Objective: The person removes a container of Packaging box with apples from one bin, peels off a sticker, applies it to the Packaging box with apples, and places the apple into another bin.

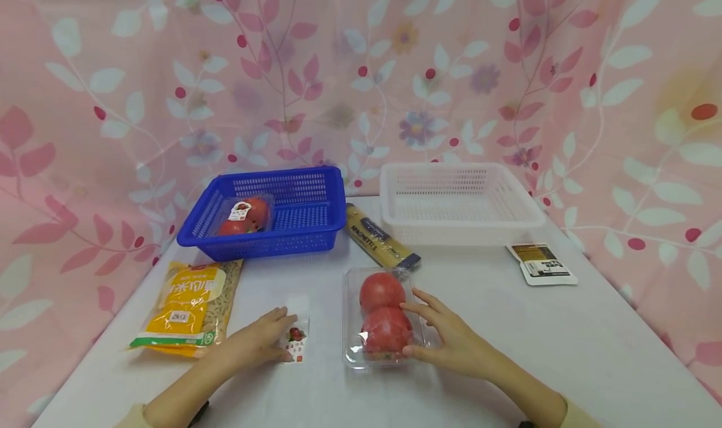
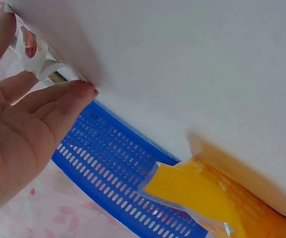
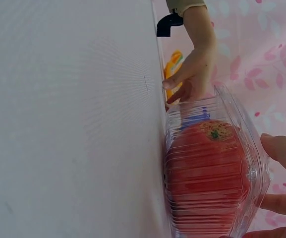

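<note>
My left hand (image 1: 255,342) rests low on the white table, its fingertips and thumb at the left side of a small clear label (image 1: 296,340) printed with red fruit. The left wrist view shows part of that label (image 2: 32,52) curling up beyond the spread fingers. A clear plastic clamshell box (image 1: 352,328) holding two red tomatoes (image 1: 386,331) stands before me. My right hand (image 1: 451,340) touches the box's right side with fingers spread, the thumb near its front corner. In the right wrist view the ribbed box wall (image 3: 192,106) and one tomato (image 3: 207,168) show close up.
A blue basket (image 1: 271,243) behind left contains another tomato pack (image 1: 255,212). A white basket (image 1: 459,234) stands behind right. A spaghetti packet (image 1: 378,237) lies between them. The yellow food bag (image 1: 183,306) is at left; a small brown-and-white pouch (image 1: 543,264) is at right.
</note>
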The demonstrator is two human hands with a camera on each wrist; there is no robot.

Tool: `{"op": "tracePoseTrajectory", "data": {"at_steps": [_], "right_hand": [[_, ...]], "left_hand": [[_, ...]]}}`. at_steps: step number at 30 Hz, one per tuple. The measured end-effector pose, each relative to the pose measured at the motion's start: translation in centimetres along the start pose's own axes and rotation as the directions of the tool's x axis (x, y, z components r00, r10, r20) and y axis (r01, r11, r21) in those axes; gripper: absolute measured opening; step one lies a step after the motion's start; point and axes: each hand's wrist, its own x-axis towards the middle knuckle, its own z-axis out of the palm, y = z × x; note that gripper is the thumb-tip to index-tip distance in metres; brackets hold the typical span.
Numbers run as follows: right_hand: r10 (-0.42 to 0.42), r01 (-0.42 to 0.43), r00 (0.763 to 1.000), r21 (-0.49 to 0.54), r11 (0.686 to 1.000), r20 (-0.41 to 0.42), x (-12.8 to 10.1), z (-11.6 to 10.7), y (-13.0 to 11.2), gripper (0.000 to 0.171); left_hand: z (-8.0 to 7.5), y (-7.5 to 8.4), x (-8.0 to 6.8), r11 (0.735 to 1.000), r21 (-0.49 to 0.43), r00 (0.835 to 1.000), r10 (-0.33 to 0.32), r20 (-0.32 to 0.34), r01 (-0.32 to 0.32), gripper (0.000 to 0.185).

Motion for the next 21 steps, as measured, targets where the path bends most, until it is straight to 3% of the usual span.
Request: {"op": "tracePoseTrajectory", "data": {"at_steps": [4, 10, 16, 19, 21], "right_hand": [[0.001, -0.001, 1.0, 0.004, 1.0, -0.002, 0.0, -0.1, 0.0, 0.063], [0.026, -0.026, 1.0, 0.014, 1.0, 0.0, 0.2, 0.0, -0.2, 0.064], [0.024, -0.024, 1.0, 0.005, 1.0, 0.002, 0.3, 0.0, -0.3, 0.063], [0.051, -0.051, 0.999, -0.003, 0.999, 0.016, 0.0, -0.3, -0.5, 0.063], [0.063, -0.063, 0.998, -0.02, 0.998, 0.016, -0.1, -0.7, -0.7, 0.063]], "left_hand": [[0.2, 0.8, 0.1, 0.993, 0.054, 0.989, 0.111, -0.099, -0.106, 0.057], [-0.2, 1.3, -0.1, 0.936, 0.134, 0.928, 0.345, -0.144, -0.327, 0.044], [-0.9, 1.8, -0.5, 0.932, -0.046, 0.927, 0.351, -0.134, -0.36, 0.044], [-1.3, 2.4, -0.9, 0.905, -0.109, 0.902, 0.385, -0.195, -0.41, 0.044], [-1.6, 2.8, -1.1, 0.877, -0.117, 0.866, 0.424, -0.267, -0.466, 0.045]]}}
